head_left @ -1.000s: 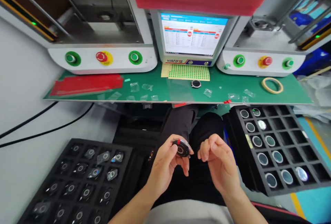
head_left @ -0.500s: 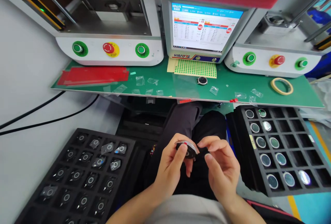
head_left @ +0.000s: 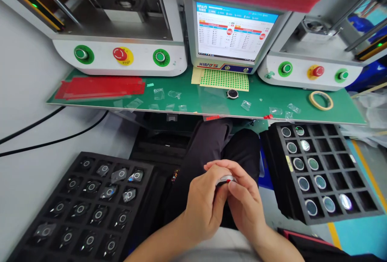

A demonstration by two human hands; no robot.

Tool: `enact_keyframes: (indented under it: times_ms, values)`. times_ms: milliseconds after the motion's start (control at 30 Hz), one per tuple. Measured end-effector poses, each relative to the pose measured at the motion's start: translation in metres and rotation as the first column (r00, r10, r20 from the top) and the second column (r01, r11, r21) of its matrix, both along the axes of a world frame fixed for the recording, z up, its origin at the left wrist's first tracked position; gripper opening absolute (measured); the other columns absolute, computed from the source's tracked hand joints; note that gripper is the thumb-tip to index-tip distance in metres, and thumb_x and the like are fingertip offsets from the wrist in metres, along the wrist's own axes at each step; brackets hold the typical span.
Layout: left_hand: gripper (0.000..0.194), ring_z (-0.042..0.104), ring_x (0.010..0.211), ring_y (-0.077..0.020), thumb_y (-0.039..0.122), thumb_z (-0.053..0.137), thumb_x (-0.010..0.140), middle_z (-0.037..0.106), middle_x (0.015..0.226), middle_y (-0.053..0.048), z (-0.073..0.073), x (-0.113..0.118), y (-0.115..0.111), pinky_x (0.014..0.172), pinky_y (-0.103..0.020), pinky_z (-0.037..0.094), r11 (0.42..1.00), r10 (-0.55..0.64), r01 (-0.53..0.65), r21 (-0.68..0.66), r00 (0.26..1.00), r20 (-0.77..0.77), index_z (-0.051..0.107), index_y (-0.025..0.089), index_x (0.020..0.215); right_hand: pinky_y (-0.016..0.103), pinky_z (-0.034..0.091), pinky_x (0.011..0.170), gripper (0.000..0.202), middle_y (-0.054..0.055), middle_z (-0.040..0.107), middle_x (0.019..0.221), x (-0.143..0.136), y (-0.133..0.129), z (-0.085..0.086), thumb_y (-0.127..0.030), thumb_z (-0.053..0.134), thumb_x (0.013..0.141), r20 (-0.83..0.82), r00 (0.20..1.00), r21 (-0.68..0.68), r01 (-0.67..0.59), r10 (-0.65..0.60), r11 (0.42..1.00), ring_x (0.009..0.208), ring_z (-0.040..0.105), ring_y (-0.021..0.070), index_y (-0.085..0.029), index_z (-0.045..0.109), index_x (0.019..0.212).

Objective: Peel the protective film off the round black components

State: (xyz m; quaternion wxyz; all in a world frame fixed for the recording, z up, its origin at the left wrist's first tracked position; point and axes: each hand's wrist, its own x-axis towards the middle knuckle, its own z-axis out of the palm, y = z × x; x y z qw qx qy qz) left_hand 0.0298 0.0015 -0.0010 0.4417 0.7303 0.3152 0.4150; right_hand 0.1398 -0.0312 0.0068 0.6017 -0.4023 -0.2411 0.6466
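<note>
A round watch case with a small red spot on its rim is held above the lap, mostly hidden by fingers. My left hand is closed on it from the left, thumb bent against its underside. From the right, my right hand also closes round it, thumb tip at the red spot and fingers laid over the far side. Another watch case, dark-faced with a silver rim, lies on the green bench ahead of the hands.
At left, a black foam tray holds watch parts, several under clear film. A second foam tray at right has round watch cases in its left columns. On the bench are a green-dot sticker sheet, red strips, film scraps and a tape roll.
My right hand has moved left and closed onto the watch case, which has turned edge-on between both hands. The whole view has shifted slightly.
</note>
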Motion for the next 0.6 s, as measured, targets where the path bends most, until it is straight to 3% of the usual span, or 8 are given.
enact_keyframes:
  times_ms: [100,267,467,600]
  values:
    - [0.018,0.063,0.079,-0.0117,0.014,0.04,0.096,0.066,0.092,-0.004,0.0,0.001,-0.001,0.075,-0.021,0.05,0.994,0.013,-0.007,0.109,0.998,-0.059,0.052,0.016,0.11,0.029,0.052,0.095,0.025,0.004,0.074,0.108,-0.004,-0.002,-0.001,-0.028,0.063,0.084,-0.047,0.996,0.008,0.078,-0.077,0.997,0.105,0.067,0.0187,-0.025,0.073,0.107]
    - [0.023,0.067,0.102,-0.0151,0.016,0.036,0.1,0.07,0.104,-0.01,0.0,0.005,-0.002,0.091,-0.022,0.052,0.957,0.072,-0.036,0.287,0.99,-0.118,0.052,0.012,0.116,0.036,0.044,0.109,0.019,0.0,0.073,0.095,-0.014,-0.007,-0.004,-0.028,0.064,0.081,-0.116,0.968,-0.016,0.221,-0.221,0.975,0.1,0.068,0.0193,-0.026,0.076,0.095]
    - [0.026,0.071,0.1,-0.0168,0.019,0.034,0.101,0.073,0.107,-0.014,-0.001,0.003,-0.002,0.086,-0.023,0.057,0.92,0.126,-0.046,0.388,0.975,-0.185,0.054,0.012,0.115,0.035,0.03,0.119,0.019,-0.003,0.071,0.09,-0.023,-0.006,0.0,-0.026,0.06,0.078,-0.136,0.945,-0.061,0.292,-0.298,0.954,0.094,0.065,0.0156,-0.026,0.076,0.088]
    - [0.023,0.072,0.099,-0.017,0.017,0.039,0.1,0.074,0.106,-0.016,-0.008,0.0,-0.001,0.091,-0.022,0.055,0.871,0.196,-0.066,0.487,0.955,-0.223,0.057,0.009,0.111,0.04,0.029,0.119,0.019,-0.003,0.071,0.083,-0.028,-0.001,0.005,-0.023,0.059,0.074,-0.193,0.925,-0.055,0.322,-0.327,0.945,0.086,0.066,0.0162,-0.026,0.076,0.081]
